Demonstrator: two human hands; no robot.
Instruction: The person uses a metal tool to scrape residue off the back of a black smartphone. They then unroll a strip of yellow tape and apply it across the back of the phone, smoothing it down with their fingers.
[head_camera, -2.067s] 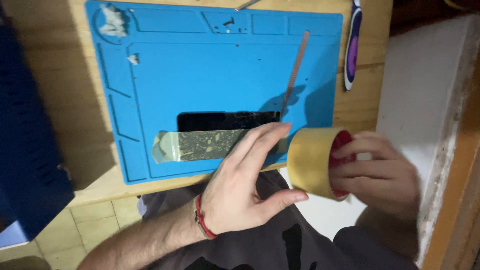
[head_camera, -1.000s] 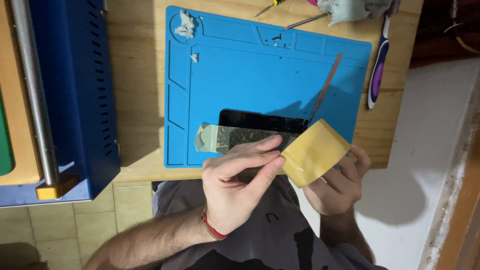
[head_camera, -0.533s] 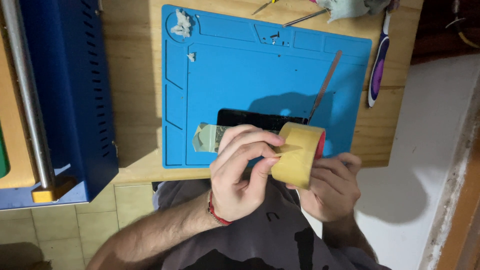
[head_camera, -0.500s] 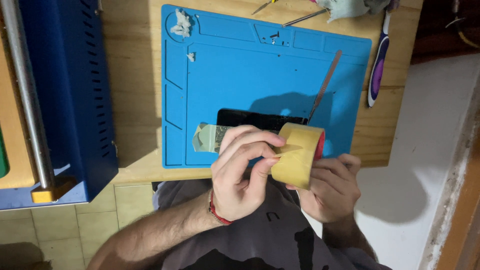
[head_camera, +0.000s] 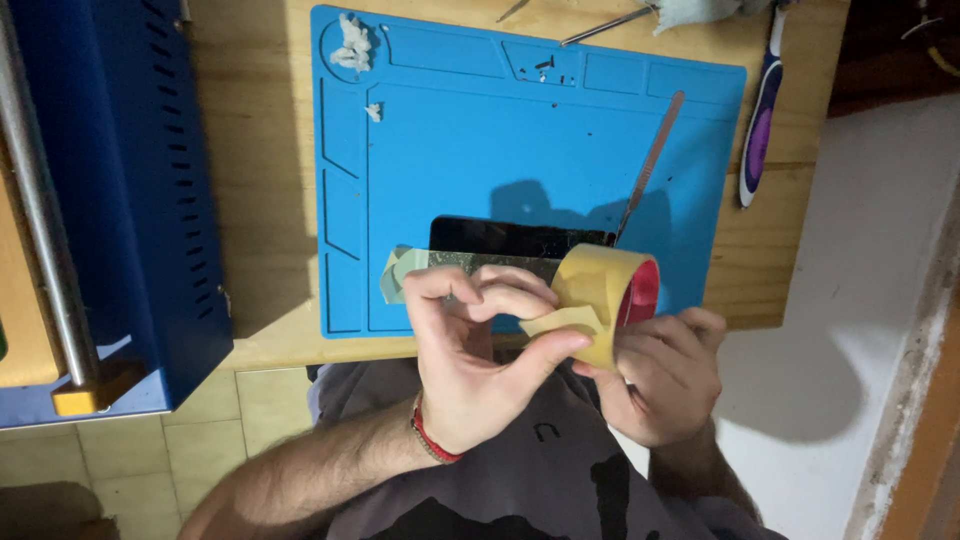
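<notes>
My right hand (head_camera: 665, 375) holds a roll of yellow tape (head_camera: 600, 290) with a red core, just off the near edge of a blue work mat (head_camera: 470, 130). My left hand (head_camera: 475, 350) pinches the loose end of the tape between thumb and fingers, close against the roll. A black phone (head_camera: 510, 238) lies flat on the mat beyond my hands. A strip of tape (head_camera: 400, 275) is stuck along its near edge and pokes out to the left.
A thin metal tool (head_camera: 650, 165) lies on the mat right of the phone. A purple and white toothbrush (head_camera: 758, 125) rests on the wooden table (head_camera: 265, 150). A big blue metal box (head_camera: 110, 180) stands at left. White scraps (head_camera: 352, 42) sit in the mat's corner.
The view has swung left and steadied. My left hand left the strip on the phone and took hold of the roll's loose end, and the roll moved in close above the mat's near edge.
</notes>
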